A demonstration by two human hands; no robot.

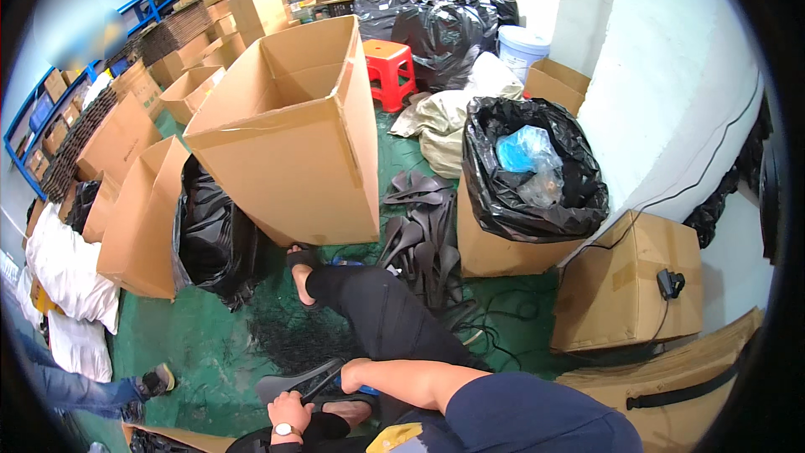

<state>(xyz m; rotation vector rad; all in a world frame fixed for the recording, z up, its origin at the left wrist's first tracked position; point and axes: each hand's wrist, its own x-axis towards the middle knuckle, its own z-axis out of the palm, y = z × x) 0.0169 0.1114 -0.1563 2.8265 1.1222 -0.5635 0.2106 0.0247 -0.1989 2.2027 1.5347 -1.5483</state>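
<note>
A dark grey, saddle-shaped plastic piece (289, 383) lies across my lap area at the bottom of the view. My left hand (290, 410), with a watch on its wrist, is closed on its near edge. From the right, my right hand (355, 375) reaches to the same piece, fingers curled. A small blue bit (369, 390) shows under that hand; whether it is gripped there, I cannot make out. Beyond my bent knee is a heap of similar dark grey pieces (423, 239). Thin black trimmings (298, 335) litter the green floor beside my leg.
A tall open carton (289, 176) stands ahead. Left of it sits a black bag (214, 235); to the right, a bag-lined carton (516, 256). A red stool (390, 75) is farther back. Cables (503, 327) trail near a closed carton (629, 285). Another person's leg (92, 390) is at left.
</note>
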